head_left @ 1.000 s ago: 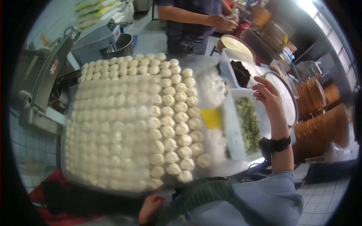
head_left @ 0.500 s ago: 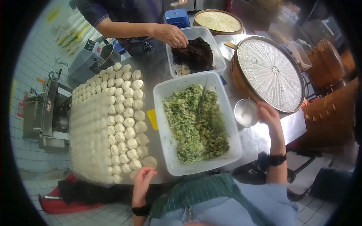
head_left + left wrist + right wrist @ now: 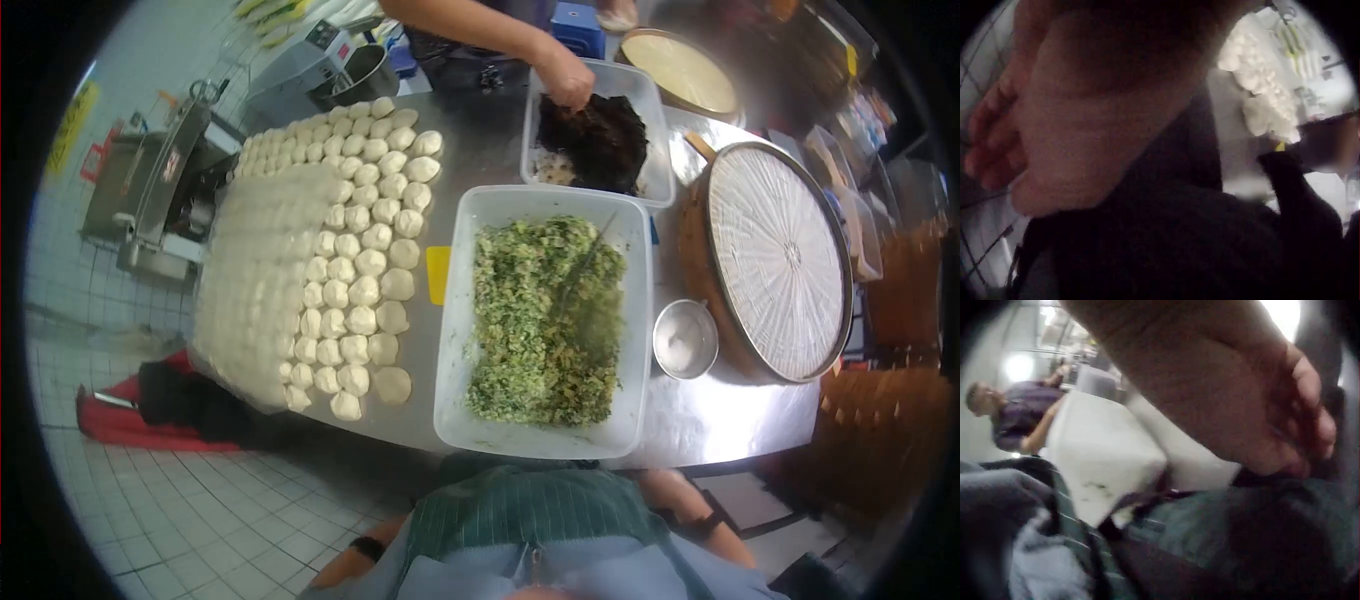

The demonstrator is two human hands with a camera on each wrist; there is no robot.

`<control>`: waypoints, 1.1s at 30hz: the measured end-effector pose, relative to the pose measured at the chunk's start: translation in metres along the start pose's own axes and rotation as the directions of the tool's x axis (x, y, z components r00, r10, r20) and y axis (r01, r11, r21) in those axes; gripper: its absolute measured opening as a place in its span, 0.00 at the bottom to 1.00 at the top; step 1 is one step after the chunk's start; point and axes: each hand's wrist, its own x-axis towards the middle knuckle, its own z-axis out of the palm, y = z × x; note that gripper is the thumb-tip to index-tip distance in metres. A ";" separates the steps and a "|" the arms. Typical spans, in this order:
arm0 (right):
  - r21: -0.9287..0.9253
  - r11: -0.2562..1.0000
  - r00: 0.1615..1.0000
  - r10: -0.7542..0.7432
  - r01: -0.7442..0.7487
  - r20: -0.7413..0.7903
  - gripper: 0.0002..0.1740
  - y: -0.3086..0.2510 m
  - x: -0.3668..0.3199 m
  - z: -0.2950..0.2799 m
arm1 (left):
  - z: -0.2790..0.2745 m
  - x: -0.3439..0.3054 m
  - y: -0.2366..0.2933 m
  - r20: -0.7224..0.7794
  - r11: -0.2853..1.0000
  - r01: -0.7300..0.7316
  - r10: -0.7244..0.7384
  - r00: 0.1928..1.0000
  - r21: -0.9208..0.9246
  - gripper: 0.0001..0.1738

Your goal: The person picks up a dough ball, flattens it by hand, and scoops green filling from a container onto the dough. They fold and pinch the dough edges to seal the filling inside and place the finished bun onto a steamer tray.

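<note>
Near the tabletop's [image 3: 480, 125] front edge, a tub [image 3: 458, 330] of green filling [image 3: 545, 330] is sitting, its long axis pointing away from the aproned person [image 3: 540, 515], whose left hand [image 3: 1066, 131] and right hand [image 3: 1254, 412] are hanging, fingers loosely bent.

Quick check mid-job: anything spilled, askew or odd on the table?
No spill or damage stands out. One uneven thing: the clear sheet covers only part of the dough pieces, leaving rows nearest the green filling bare.
</note>
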 end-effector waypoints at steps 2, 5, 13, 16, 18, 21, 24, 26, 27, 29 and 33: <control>0.103 0.993 0.991 -0.067 0.056 0.114 0.16 -0.010 -0.027 -0.006 | 0.021 -0.008 -0.009 0.003 0.995 0.024 -0.024 1.000 -0.101 0.18; 0.183 0.982 0.979 -0.080 0.045 0.186 0.15 -0.028 -0.054 -0.022 | 0.035 -0.004 -0.017 -0.008 0.975 0.040 -0.043 0.999 -0.217 0.17; 0.240 0.971 0.975 -0.073 0.021 0.210 0.14 -0.064 -0.067 -0.047 | 0.031 0.028 -0.017 -0.031 0.935 0.006 -0.018 0.999 -0.356 0.17; 0.244 0.969 0.975 -0.082 0.030 0.206 0.14 -0.063 -0.062 -0.051 | 0.030 0.032 -0.013 -0.037 0.932 0.004 -0.019 0.999 -0.362 0.17; 0.246 0.968 0.975 -0.099 0.048 0.201 0.14 -0.061 -0.060 -0.055 | 0.030 0.034 -0.009 -0.043 0.931 0.006 -0.024 0.999 -0.364 0.17; 0.269 0.960 0.970 -0.135 0.077 0.203 0.14 -0.059 -0.065 -0.060 | 0.034 0.031 -0.002 -0.046 0.934 0.014 -0.033 0.998 -0.357 0.16; 0.274 0.956 0.965 -0.168 0.109 0.202 0.13 -0.053 -0.074 -0.069 | 0.038 0.031 0.009 -0.049 0.939 0.016 -0.035 0.998 -0.343 0.16; 0.277 0.952 0.959 -0.191 0.130 0.208 0.13 -0.046 -0.077 -0.075 | 0.043 0.029 0.015 -0.055 0.941 0.016 -0.036 0.998 -0.337 0.16; 0.274 0.951 0.955 -0.206 0.143 0.216 0.13 -0.043 -0.081 -0.079 | 0.046 0.028 0.019 -0.060 0.943 0.014 -0.036 0.998 -0.331 0.16; 0.266 0.949 0.944 -0.233 0.168 0.233 0.13 -0.037 -0.087 -0.084 | 0.053 0.024 0.025 -0.072 0.944 0.012 -0.038 0.997 -0.329 0.16; 0.222 0.957 0.932 -0.244 0.187 0.268 0.12 -0.019 -0.080 -0.081 | 0.062 0.019 0.039 -0.076 0.953 0.005 -0.029 0.997 -0.303 0.16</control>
